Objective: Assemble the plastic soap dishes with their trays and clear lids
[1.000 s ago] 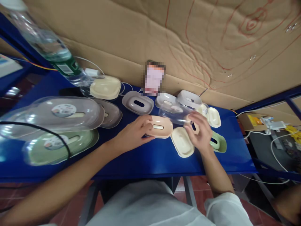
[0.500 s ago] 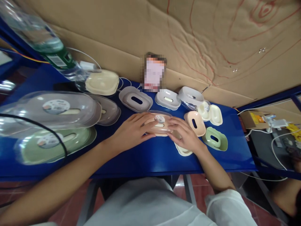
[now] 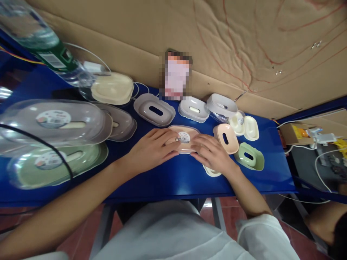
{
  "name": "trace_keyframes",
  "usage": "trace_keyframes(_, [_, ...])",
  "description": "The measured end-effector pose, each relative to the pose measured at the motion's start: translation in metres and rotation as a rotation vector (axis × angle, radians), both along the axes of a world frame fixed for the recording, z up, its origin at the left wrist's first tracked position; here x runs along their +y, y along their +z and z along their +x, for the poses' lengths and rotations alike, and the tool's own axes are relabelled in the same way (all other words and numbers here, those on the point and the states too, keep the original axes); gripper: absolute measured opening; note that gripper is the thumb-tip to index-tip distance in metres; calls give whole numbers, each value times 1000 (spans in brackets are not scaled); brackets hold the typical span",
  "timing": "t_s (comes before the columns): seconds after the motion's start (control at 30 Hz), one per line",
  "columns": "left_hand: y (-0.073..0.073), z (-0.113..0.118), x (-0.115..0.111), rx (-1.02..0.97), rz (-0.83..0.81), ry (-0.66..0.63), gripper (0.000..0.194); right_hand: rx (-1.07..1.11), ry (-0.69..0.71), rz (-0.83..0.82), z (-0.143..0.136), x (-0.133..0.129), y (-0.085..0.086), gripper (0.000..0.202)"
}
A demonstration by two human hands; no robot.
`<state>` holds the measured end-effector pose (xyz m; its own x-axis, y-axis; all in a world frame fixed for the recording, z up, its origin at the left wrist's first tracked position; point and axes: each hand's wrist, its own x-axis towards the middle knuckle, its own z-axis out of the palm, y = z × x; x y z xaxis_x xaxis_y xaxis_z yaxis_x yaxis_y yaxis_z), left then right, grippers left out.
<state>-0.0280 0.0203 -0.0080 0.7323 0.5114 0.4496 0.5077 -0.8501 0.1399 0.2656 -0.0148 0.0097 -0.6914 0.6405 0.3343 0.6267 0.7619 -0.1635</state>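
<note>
A small peach plastic box with a clear lid lies on the blue table in front of me. A round white label with a barcode shows on its top. My left hand grips the left end, fingers over the far side and thumb along the near edge. At the other end, my right hand holds the box the same way, its fingers bent over the lid. Partly hidden under the right hand is a cream tray. Just right of that hand stands a peach slotted dish, beside a green slotted dish.
Large lidded boxes, one grey and one green, fill the left side. Along the back are a slotted grey dish, a phone, a cream box and a tilted water bottle. A black cable crosses the left.
The view has shifted slightly. Both hands stay on the peach box. Its label now looks nearer to me, and the pale strip below it no longer shows.
</note>
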Motion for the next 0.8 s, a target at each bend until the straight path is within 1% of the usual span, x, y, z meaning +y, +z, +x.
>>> trace_keyframes(0.13, [1, 1, 0, -36, -11, -17, 21, 30, 40, 53, -2, 1, -1, 14])
trace_keyframes(0.3, [0, 1, 1, -31, 44, -13, 24, 66, 17, 2, -2, 2, -2, 15])
trace_keyframes(0.43, [0, 1, 0, -3, 73, -10, 25, 97, 11, -29, -2, 2, -1, 20])
trace_keyframes(0.5, [1, 1, 0, 20, 79, -9, 31, 132, 15, -51, -2, 1, 0, 23])
trace_keyframes(0.63, [5, 4, -5, 64, 55, 7, 52, 230, 31, -136, -1, 1, 2, 25])
trace_keyframes(0.67, [7, 5, -7, 78, 46, 21, 52, 249, 23, -157, -1, 3, 3, 25])
trace_keyframes(0.73, [10, 6, -14, 114, 40, 57, 45, 274, -16, -196, -2, 11, 6, 28])
trace_keyframes(0.8, [13, 4, -23, 141, 48, 95, 38, 290, -57, -236, -5, 24, 9, 30])
